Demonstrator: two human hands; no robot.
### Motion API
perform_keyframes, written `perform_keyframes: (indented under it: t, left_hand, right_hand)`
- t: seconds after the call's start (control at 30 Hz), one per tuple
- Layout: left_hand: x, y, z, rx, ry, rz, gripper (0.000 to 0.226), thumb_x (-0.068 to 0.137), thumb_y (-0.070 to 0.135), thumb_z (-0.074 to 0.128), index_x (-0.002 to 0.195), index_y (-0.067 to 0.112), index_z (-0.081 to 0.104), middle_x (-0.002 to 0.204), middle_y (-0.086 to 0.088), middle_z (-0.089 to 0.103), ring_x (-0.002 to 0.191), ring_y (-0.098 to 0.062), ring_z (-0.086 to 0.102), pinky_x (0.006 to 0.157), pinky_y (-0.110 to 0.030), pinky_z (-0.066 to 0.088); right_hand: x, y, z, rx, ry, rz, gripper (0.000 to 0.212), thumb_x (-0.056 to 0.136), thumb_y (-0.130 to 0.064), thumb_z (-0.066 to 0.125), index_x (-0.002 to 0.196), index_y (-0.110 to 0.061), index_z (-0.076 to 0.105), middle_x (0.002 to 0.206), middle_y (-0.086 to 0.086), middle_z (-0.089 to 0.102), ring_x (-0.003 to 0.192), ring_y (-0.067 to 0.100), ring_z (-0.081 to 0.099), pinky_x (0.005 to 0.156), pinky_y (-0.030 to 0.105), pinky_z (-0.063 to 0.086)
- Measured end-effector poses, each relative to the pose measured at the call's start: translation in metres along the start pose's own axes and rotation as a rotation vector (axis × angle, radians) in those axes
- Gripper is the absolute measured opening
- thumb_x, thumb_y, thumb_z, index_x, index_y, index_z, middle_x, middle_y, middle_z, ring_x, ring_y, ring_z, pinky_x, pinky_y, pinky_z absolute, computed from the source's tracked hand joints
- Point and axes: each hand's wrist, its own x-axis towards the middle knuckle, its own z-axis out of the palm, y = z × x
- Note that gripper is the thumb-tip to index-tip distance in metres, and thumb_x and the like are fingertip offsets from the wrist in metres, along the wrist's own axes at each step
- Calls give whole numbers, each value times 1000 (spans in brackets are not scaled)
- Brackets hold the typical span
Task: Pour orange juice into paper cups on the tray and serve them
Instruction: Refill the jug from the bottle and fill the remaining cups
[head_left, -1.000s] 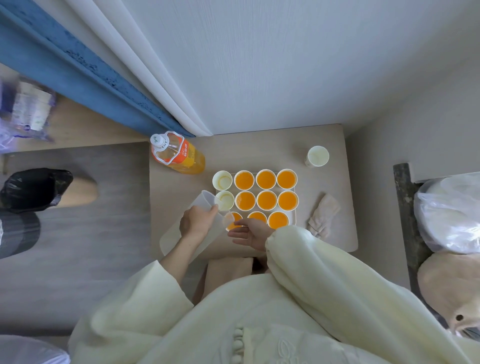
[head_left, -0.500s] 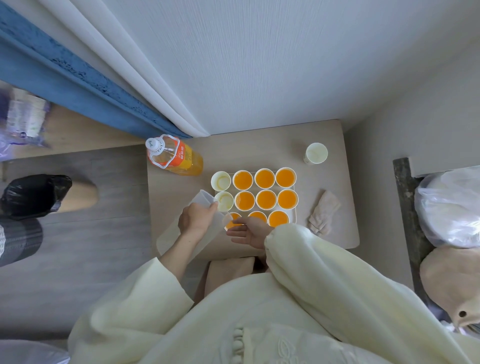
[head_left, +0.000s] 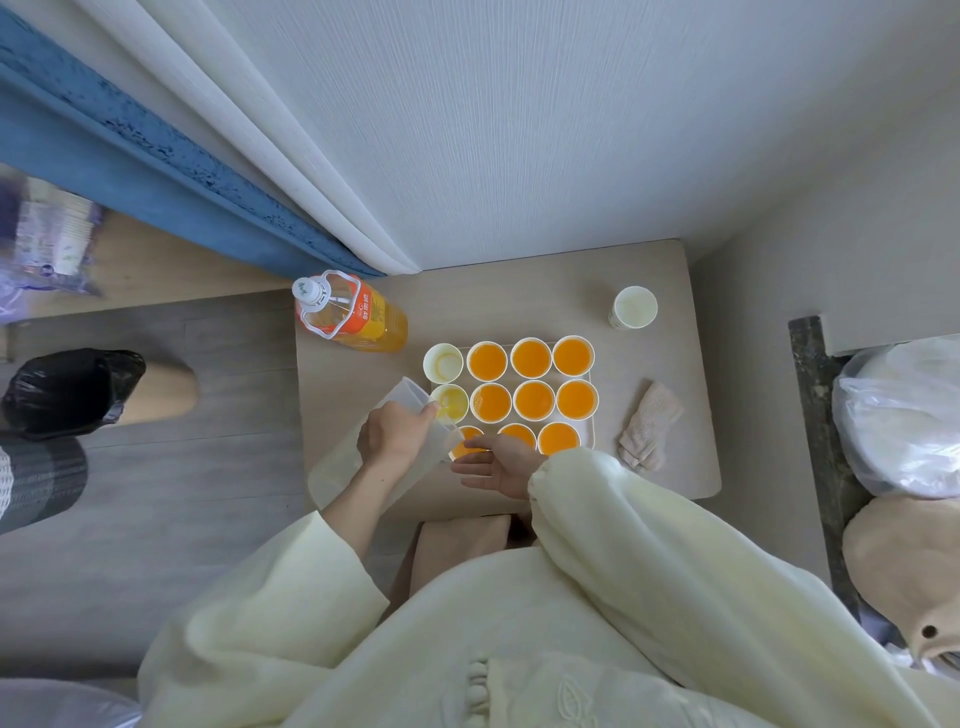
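Table (head_left: 519, 301): tray (head_left: 591, 432), bottle (head_left: 358, 314), cup (head_left: 632, 307), cloth (head_left: 649, 426)

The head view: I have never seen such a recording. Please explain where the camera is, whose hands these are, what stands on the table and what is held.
There is no machine here: a person wears one wide-angle camera on the head, so you look down at their two hands. The left hand grips a clear jug, tipped toward a nearly empty cup. The right hand lies open near the front cups, holding nothing. On the table stands a tray of paper cups, most filled with orange juice. Beside it are a juice bottle, one separate cup and a cloth.
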Motion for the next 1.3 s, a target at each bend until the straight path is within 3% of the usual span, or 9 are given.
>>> perform_keyframes:
  t: [0.37,0.77,1.3]
  left_hand:
    - [-1,2,-4,53,1,43,57,89,58,53,104,4,66,109,-15,67,99,-32,62,77,-35,49]
    - [-3,15,-7,171,17,108,60,92,57,50,106,1,66,113,-17,66,104,-32,61,70,-31,39]
    - [1,33,-11,281,31,198,57,92,59,49,106,6,65,109,-12,67,99,-28,62,67,-31,39]
  right_hand:
    - [1,1,3,8,-10,-5,36,98,-18,54,131,-6,50,120,17,62,103,28,66,83,39,57]
    - [0,2,3,40,-16,-8,35,97,-17,55,130,-7,50,123,19,60,98,27,67,76,37,57]
    - [-1,2,3,41,-7,-12,38,98,-20,55,133,-8,50,123,18,60,99,27,67,80,38,57]
